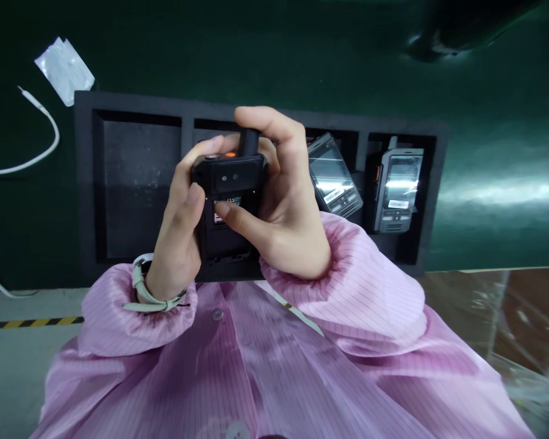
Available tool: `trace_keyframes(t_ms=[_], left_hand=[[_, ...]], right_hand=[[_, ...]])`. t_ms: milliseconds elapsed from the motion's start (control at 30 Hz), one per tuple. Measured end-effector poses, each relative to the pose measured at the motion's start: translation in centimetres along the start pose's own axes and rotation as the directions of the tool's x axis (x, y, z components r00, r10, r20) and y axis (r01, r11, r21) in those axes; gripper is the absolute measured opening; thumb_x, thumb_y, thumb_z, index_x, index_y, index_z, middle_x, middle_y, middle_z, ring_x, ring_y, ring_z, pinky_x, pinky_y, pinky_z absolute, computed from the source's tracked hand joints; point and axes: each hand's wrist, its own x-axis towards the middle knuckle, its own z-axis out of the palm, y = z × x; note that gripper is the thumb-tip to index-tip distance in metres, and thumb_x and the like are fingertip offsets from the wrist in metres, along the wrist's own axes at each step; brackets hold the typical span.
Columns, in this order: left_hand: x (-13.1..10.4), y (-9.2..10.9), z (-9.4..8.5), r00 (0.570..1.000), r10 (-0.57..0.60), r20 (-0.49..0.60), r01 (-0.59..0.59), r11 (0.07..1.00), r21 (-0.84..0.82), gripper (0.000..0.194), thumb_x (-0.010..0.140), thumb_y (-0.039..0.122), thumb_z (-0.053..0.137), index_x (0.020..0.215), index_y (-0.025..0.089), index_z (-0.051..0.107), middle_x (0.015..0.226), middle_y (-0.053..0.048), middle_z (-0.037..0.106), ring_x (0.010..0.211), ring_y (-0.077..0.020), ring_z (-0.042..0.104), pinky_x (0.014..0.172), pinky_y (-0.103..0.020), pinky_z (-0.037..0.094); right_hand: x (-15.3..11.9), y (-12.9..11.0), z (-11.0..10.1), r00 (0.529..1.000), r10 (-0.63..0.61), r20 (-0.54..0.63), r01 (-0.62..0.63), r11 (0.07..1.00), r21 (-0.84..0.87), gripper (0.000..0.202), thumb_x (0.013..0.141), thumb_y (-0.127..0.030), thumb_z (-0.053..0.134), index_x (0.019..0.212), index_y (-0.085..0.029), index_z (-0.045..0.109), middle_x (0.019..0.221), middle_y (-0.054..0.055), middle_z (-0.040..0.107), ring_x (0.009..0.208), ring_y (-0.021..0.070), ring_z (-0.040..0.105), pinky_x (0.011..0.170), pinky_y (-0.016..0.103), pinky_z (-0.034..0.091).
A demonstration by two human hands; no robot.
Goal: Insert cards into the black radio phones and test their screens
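Observation:
A black handheld radio (pixel 231 180) with a stubby antenna and an orange button is held up between both hands, its back towards me. The back is uncovered, showing a recess with a small metallic card slot (pixel 220 214). My left hand (pixel 178 213) wraps the radio's left side, thumb along the edge. My right hand (pixel 288 201) grips the other side, its index finger over the antenna top and its thumb pressing at the slot. Whether a card lies under that thumb, I cannot make out.
Beneath my hands lies a black compartment tray (pixel 85 183). One radio (pixel 333 174) rests tilted in it, another (pixel 399 189) stands straight in the right compartment. Left of the tray are a clear plastic bag (pixel 64 70) and a white cable (pixel 50 134) on the green table (pixel 348 79).

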Motion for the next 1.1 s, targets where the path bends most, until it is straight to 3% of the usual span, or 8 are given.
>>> trace_keyframes(t_ms=[167,267,433,667,867,1000,1100], left_hand=[[0.0,0.1,0.3,1.0,0.015,-0.019,-0.016,1.0,-0.021,0.035,0.105,0.041,0.044,0.125,0.029,0.069,0.134,-0.002,0.064,0.137,-0.0264,0.057,0.119,-0.041,0.044],[0.2,0.2,0.2,1.0,0.025,0.019,-0.025,1.0,0.017,0.032,0.101,0.045,0.051,0.124,0.032,0.069,0.132,0.001,0.066,0.141,-0.0277,0.053,0.12,-0.036,0.044],[0.2,0.4,0.5,0.999,-0.045,-0.003,0.045,0.998,-0.04,0.034,0.104,0.043,0.045,0.124,0.03,0.069,0.133,0.0,0.067,0.151,-0.0286,0.043,0.121,-0.038,0.045],[0.0,0.7,0.7,0.993,-0.112,-0.037,0.107,0.987,-0.121,0.035,0.105,0.036,0.041,0.125,0.027,0.069,0.146,-0.003,0.062,0.152,-0.027,0.044,0.125,-0.043,0.042],[0.1,0.5,0.6,0.997,-0.066,-0.035,0.064,0.995,-0.072,0.035,0.105,0.039,0.042,0.123,0.028,0.07,0.14,-0.003,0.065,0.14,-0.0256,0.056,0.121,-0.041,0.045],[0.0,0.6,0.8,0.994,-0.085,-0.064,0.083,0.996,-0.03,0.036,0.105,0.04,0.043,0.124,0.027,0.07,0.137,-0.003,0.067,0.146,-0.0279,0.051,0.121,-0.041,0.044],[0.0,0.6,0.8,0.992,-0.105,-0.074,0.101,0.993,-0.063,0.035,0.105,0.038,0.043,0.122,0.028,0.071,0.137,-0.002,0.068,0.143,-0.0288,0.054,0.122,-0.042,0.045]], right_hand=[[-0.1,-0.1,0.2,0.999,-0.037,-0.023,0.037,0.999,0.018,0.074,0.092,-0.033,0.062,0.157,-0.036,0.025,0.152,0.008,0.054,0.141,0.0288,0.055,0.121,0.056,0.05],[-0.2,-0.2,0.6,0.998,-0.03,-0.054,0.029,1.0,-0.012,0.076,0.094,-0.036,0.061,0.159,-0.036,0.023,0.156,0.007,0.05,0.143,0.0298,0.053,0.121,0.056,0.049],[-0.2,-0.2,0.8,0.996,-0.023,-0.085,0.018,0.998,-0.056,0.077,0.094,-0.041,0.06,0.16,-0.038,0.022,0.164,0.004,0.043,0.148,0.0295,0.049,0.122,0.054,0.049],[0.5,0.6,-0.4,0.991,-0.116,0.06,0.111,0.991,0.08,0.074,0.09,-0.037,0.059,0.157,-0.029,0.029,0.168,0.004,0.038,0.144,0.0269,0.053,0.124,0.044,0.047],[0.5,0.4,-0.1,0.998,-0.063,0.024,0.062,0.997,0.042,0.074,0.089,-0.039,0.061,0.157,-0.037,0.03,0.167,0.001,0.039,0.146,0.0275,0.051,0.124,0.048,0.046],[0.2,0.9,0.1,0.999,-0.04,0.001,0.04,0.999,-0.011,0.079,0.089,-0.042,0.065,0.158,-0.039,0.028,0.167,0.001,0.039,0.151,0.0279,0.045,0.125,0.05,0.044],[0.2,0.7,-0.2,1.0,0.01,0.009,-0.01,1.0,-0.007,0.079,0.088,-0.044,0.067,0.158,-0.037,0.03,0.164,0.002,0.043,0.153,0.0275,0.042,0.128,0.049,0.041]])
